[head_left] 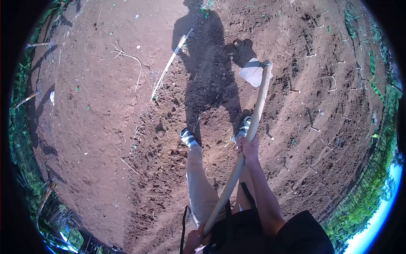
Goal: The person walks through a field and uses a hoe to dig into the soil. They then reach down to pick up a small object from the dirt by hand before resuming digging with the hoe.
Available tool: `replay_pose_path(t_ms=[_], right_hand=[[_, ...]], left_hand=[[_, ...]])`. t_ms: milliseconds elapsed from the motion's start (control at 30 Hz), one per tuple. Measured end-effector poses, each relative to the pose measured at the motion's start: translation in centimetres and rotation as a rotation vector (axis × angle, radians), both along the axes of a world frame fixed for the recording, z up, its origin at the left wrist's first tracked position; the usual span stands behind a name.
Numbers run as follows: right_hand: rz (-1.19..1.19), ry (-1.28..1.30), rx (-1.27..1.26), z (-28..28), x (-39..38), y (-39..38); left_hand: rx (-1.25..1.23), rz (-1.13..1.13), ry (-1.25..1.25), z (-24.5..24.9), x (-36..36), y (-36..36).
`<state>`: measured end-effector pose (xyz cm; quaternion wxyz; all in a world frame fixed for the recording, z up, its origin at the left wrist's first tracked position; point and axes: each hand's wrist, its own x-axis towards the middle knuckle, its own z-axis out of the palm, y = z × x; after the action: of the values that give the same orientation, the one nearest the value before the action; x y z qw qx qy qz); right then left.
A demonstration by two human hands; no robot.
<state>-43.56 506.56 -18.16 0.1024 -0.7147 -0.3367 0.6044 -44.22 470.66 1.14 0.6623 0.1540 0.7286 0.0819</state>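
Note:
A hoe with a long pale wooden handle (224, 195) runs from the bottom centre up to the right. Its flat metal blade (252, 73) is at the upper end, over the brown soil, beside the shadow of a person. My right hand (248, 146) is wrapped round the middle of the handle, close to my right foot. At the bottom, my left hand (195, 239) grips the handle's lower end near my waist. Part of the left hand is cut off by the frame's lower edge.
My sandalled feet (188, 137) stand on loose, tilled soil. A pale split stalk (171, 61) and a thin dry branch (122, 53) lie ahead to the left. Rows of short sticks (294, 91) poke from the ground at right. Green plants (359, 211) edge the plot.

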Motion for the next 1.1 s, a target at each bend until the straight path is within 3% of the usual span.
replay_pose_path(t_ms=[167,200,233,300,400,467,533,633,700,800,833,933,967,1100], right_hand=[[0.06,0.063,0.092,5.4,-4.1,2.5],[0.075,0.077,0.11,6.2,-5.1,2.5],[0.021,0.128,0.069,7.2,-6.1,2.5],[-0.062,0.232,0.003,7.7,-7.0,2.1],[-0.007,0.336,-0.075,8.3,-8.7,2.7],[0.01,0.341,-0.142,5.3,-8.8,4.4],[-0.268,0.492,-0.336,1.3,-9.2,7.1],[-0.111,0.387,-0.384,-3.6,-10.0,10.1],[-0.003,0.205,-0.388,-6.7,-11.6,12.9],[0.082,0.216,-0.439,-11.6,-13.5,18.4],[0.139,0.21,-0.429,-12.6,-15.5,20.8],[0.204,0.256,-0.448,-13.3,-19.8,25.8],[0.247,0.283,-0.428,-14.2,-21.3,27.5],[0.429,0.328,-0.269,-16.6,-29.5,33.4]], left_hand=[[0.18,0.095,0.092,0.8,-2.4,1.9],[0.131,0.021,0.09,0.7,-3.1,1.5],[0.077,-0.052,0.086,0.7,-3.8,1.2],[0.127,0.047,0.066,1.0,-4.9,-0.5],[0.182,0.119,0.039,-0.1,-5.0,-2.0],[0.189,0.144,0.052,-1.0,-4.1,-1.8],[0.186,0.174,0.067,-2.3,-2.8,-1.0],[0.165,0.23,0.095,-4.6,0.1,1.4],[0.155,0.295,0.122,-7.0,3.7,4.9],[0.1,0.324,0.107,-6.1,8.9,7.2],[0.016,0.193,0.189,-7.4,11.2,7.9],[-0.109,0.319,0.123,-5.7,4.9,21.7],[-0.059,0.539,0.123,-5.8,1.6,26.5],[-0.103,0.556,0.192,-10.0,-1.1,35.1]])
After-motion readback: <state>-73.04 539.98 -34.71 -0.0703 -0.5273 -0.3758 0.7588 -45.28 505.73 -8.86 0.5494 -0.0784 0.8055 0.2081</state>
